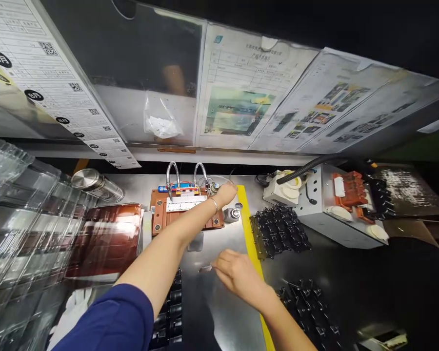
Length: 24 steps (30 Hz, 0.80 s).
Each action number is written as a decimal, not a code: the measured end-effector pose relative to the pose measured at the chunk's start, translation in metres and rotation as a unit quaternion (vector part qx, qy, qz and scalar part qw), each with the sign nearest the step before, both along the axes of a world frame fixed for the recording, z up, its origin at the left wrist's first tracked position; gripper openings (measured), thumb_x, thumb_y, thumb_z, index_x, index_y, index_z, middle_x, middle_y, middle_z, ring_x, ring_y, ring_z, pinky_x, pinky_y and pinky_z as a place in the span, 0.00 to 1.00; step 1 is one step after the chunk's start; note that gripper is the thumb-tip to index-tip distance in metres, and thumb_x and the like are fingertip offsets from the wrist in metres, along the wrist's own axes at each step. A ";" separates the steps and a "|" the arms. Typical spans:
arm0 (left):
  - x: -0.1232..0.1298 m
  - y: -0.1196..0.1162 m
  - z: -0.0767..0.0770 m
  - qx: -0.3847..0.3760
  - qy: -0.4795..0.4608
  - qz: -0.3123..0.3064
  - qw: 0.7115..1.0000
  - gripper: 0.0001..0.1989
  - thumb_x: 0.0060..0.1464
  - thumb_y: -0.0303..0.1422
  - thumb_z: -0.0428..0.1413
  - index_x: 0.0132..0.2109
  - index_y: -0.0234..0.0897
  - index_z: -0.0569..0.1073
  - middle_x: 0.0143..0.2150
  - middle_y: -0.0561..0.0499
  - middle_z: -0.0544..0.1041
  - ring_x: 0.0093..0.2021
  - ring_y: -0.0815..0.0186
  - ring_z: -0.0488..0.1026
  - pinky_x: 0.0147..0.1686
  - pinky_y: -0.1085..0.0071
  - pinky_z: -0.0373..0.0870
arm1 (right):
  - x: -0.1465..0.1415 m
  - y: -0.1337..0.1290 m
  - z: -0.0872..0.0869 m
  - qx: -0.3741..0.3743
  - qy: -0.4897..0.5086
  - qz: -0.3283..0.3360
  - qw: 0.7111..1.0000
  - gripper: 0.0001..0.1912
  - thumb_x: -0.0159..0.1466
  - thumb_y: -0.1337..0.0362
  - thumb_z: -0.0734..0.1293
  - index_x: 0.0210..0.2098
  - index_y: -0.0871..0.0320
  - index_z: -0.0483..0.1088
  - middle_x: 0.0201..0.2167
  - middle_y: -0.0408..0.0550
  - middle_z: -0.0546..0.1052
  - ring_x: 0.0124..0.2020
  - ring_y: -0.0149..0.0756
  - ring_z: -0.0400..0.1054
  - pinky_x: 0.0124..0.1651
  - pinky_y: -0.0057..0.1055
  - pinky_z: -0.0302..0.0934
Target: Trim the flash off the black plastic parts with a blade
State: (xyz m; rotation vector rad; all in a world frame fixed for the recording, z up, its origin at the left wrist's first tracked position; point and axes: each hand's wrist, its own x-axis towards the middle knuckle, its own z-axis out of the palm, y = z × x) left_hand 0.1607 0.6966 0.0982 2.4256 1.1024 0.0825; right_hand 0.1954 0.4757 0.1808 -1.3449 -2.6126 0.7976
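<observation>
Reaching step, seemingly: left hand point(227, 194) far, by brown fixture point(165, 220), grip unclear; right hand point(238, 274) pinches pale sliver point(206, 268), likely needing steadiness next.

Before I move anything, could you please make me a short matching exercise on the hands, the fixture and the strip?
Things:
1. left hand
2. right hand
3. fixture
4. strip

Descriptions:
A. yellow
B. lower in the picture, over the metal tabletop
C. reddish brown
D. higher in the picture, bracelet at its wrist

Pairs: 1-D, 2-B, 3-C, 4-A
</observation>
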 end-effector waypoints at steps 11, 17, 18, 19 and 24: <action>-0.225 -0.103 0.015 -0.546 -0.291 0.214 0.756 0.26 0.53 0.53 0.55 0.43 0.32 0.75 0.41 0.41 0.79 0.35 0.62 0.78 0.31 0.68 0.74 | -0.015 0.076 -0.074 -0.190 0.420 -0.462 0.758 0.11 0.48 0.56 0.72 0.25 0.58 0.73 0.21 0.44 0.75 0.23 0.33 0.67 0.30 0.31 0.65; -0.255 -0.106 -0.006 -0.435 -0.338 0.522 0.651 0.13 0.44 0.34 0.66 0.28 0.32 0.70 0.21 0.53 0.73 0.17 0.76 0.67 0.18 0.80 0.65 | -0.047 0.098 -0.113 -0.230 0.433 -0.544 0.680 0.12 0.46 0.57 0.71 0.25 0.57 0.69 0.20 0.43 0.75 0.19 0.29 0.67 0.24 0.28 0.66; -0.252 -0.101 -0.010 -0.425 -0.339 0.535 0.648 0.13 0.45 0.33 0.65 0.27 0.32 0.69 0.19 0.55 0.72 0.15 0.77 0.64 0.15 0.81 0.62 | -0.049 0.103 -0.116 -0.238 0.428 -0.552 0.675 0.11 0.46 0.58 0.71 0.24 0.57 0.68 0.20 0.43 0.75 0.18 0.28 0.66 0.22 0.27 0.66; -0.248 -0.095 -0.014 -0.413 -0.338 0.549 0.643 0.13 0.46 0.33 0.64 0.25 0.33 0.68 0.17 0.56 0.69 0.14 0.77 0.62 0.14 0.81 0.58 | -0.051 0.108 -0.118 -0.246 0.422 -0.559 0.670 0.10 0.46 0.59 0.71 0.23 0.57 0.68 0.19 0.43 0.74 0.17 0.28 0.65 0.20 0.26 0.65; -0.242 -0.074 -0.027 -0.385 -0.328 0.590 0.629 0.14 0.44 0.29 0.62 0.21 0.35 0.64 0.11 0.60 0.62 0.10 0.77 0.55 0.11 0.80 0.47 | -0.051 0.129 -0.124 -0.267 0.394 -0.595 0.648 0.10 0.48 0.66 0.70 0.19 0.57 0.63 0.13 0.40 0.71 0.12 0.24 0.60 0.14 0.21 0.58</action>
